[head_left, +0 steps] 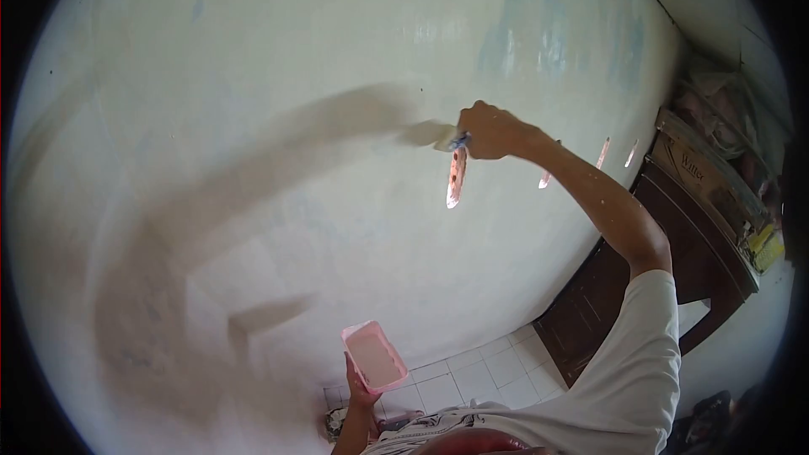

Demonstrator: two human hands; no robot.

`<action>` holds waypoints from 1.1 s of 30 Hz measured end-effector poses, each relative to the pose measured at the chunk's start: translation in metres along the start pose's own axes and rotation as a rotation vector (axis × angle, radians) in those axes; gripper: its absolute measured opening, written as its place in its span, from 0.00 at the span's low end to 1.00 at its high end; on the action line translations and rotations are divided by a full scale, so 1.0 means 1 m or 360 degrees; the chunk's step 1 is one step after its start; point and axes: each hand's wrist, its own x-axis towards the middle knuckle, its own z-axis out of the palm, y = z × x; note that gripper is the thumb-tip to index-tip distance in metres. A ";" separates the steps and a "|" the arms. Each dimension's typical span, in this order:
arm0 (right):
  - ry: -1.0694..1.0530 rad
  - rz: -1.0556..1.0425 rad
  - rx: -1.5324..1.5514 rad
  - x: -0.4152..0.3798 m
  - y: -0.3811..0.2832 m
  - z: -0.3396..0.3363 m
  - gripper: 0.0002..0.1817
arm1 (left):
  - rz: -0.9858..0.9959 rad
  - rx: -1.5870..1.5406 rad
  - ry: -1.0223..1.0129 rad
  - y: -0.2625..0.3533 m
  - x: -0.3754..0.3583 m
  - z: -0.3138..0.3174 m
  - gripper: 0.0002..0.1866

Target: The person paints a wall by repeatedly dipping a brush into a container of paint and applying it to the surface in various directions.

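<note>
My right hand [490,130] is raised against the pale wall [337,59], its fingers closed round a paintbrush [445,136]. The bristles point left and are slightly blurred by motion; they are at or close to the wall surface. Just below the brush is a narrow slot [456,177] in the wall with light coming through. Low in front of me, my left hand [361,388] holds a pink rectangular tray [375,357] by its near side. Pale paint-like material lies inside the tray.
A dark wooden cabinet [615,278] stands at the right, with a cardboard box [687,160], plastic bags and a yellow item [765,248] on top. White floor tiles [480,379] show below. More slots pierce the wall behind my right arm. Bluish patches mark the upper wall.
</note>
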 end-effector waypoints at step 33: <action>0.1069 0.0244 0.0341 -0.048 0.120 -0.163 0.10 | 0.0293 0.0161 -0.0040 -0.010 -0.004 0.041 0.31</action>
